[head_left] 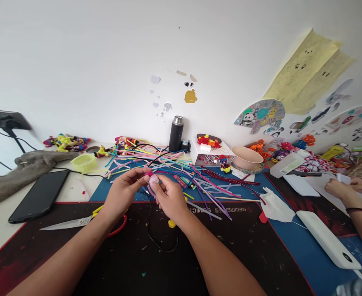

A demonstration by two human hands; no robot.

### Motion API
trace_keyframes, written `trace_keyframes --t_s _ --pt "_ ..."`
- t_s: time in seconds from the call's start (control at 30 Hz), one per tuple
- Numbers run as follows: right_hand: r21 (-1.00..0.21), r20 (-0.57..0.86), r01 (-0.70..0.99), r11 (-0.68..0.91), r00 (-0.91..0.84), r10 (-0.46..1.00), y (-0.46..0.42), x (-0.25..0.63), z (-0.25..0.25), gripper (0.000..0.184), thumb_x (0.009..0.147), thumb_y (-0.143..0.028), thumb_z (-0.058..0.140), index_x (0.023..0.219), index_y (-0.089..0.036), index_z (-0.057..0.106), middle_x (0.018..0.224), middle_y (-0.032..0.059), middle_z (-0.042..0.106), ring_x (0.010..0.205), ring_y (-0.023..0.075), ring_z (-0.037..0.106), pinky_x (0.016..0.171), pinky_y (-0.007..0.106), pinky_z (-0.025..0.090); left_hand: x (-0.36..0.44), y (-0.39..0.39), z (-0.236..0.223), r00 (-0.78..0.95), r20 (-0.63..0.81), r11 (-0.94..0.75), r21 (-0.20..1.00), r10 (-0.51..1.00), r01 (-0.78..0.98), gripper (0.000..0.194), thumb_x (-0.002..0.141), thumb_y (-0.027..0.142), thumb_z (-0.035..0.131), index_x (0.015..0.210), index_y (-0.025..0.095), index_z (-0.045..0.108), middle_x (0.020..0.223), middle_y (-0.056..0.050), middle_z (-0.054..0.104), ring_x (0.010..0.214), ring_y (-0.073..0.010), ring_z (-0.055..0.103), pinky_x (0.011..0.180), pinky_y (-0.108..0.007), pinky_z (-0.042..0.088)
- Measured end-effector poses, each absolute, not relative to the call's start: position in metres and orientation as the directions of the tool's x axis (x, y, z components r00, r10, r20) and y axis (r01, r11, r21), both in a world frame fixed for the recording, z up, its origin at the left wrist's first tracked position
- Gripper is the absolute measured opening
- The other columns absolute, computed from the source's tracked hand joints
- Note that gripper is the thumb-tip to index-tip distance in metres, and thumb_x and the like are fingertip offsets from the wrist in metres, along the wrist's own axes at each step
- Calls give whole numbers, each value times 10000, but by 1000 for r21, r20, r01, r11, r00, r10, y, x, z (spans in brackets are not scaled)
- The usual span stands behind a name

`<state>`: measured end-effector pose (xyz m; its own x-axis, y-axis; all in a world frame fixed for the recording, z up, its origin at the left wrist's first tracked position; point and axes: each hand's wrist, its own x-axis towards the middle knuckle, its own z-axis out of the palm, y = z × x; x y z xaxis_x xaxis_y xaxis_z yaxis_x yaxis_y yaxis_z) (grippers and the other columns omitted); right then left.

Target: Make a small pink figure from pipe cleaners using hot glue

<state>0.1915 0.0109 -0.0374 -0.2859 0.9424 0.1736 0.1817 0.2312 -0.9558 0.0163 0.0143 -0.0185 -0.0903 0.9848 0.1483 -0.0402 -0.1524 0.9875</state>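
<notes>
Between both hands, above the black desk mat [131,263], is a small fuzzy pink and magenta pipe-cleaner piece [151,177]. My left hand [126,187] pinches its magenta side with thumb and forefinger. My right hand [171,195] grips the pale pink side, thumb on top, and its fingers partly hide the piece. Scissors [73,223] with red and yellow handles lie under my left forearm. Behind the hands spreads a loose heap of coloured pipe cleaners [205,185]. A small yellow item [171,223] sits beneath my right wrist.
A black phone [39,196], driftwood [23,168] and a yellow-green coil [84,163] are at left. Behind stand a black thermos [176,133], a white box [212,152] and a pink bowl [247,155]. At right are a white device [327,238] and another person's hands [343,187].
</notes>
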Motion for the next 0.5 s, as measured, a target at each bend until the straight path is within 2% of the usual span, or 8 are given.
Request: trace_keyframes --t_s 0.1,0.2,0.27,0.37,0.5 --pt "-968 155 142 205 -298 942 10 191 -34 530 1041 -669 566 1298 -234 728 587 -37 571 455 141 500 478 267 357 17 13 -17 -87 153 -156 987 984 -25 507 718 618 937 1062 253 861 1097 -82 831 1082 -315 721 986 -411 547" --pt "-991 114 33 130 -315 942 11 191 -28 612 994 -728 588 1277 -200 716 559 -64 557 407 116 467 443 249 348 16 11 -14 -81 173 -172 985 982 17 504 743 627 914 1069 247 860 1108 -82 831 1082 -313 725 998 -414 550" --pt "-995 95 -45 85 -307 947 12 191 -25 619 956 -772 597 1100 -183 723 533 -66 553 383 104 456 417 239 329 15 10 -11 -67 182 -179 983 981 45 497 751 632 906 1058 244 862 1099 -83 834 1075 -315 729 998 -417 556" --pt "-990 68 -137 28 -299 952 16 192 -26 597 922 -791 620 799 -207 606 509 -56 550 366 91 462 391 228 300 14 9 -8 -42 190 -187 980 981 68 483 746 644 903 1027 251 869 1091 -86 844 1090 -334 737 1006 -432 565" --pt "-972 -4 -217 -87 -357 934 18 193 -29 552 879 -761 702 853 -217 615 502 -74 551 362 93 464 377 218 282 15 8 -8 -10 198 -196 978 980 75 475 748 654 898 1025 269 877 1111 -90 853 1120 -360 744 1020 -461 572"
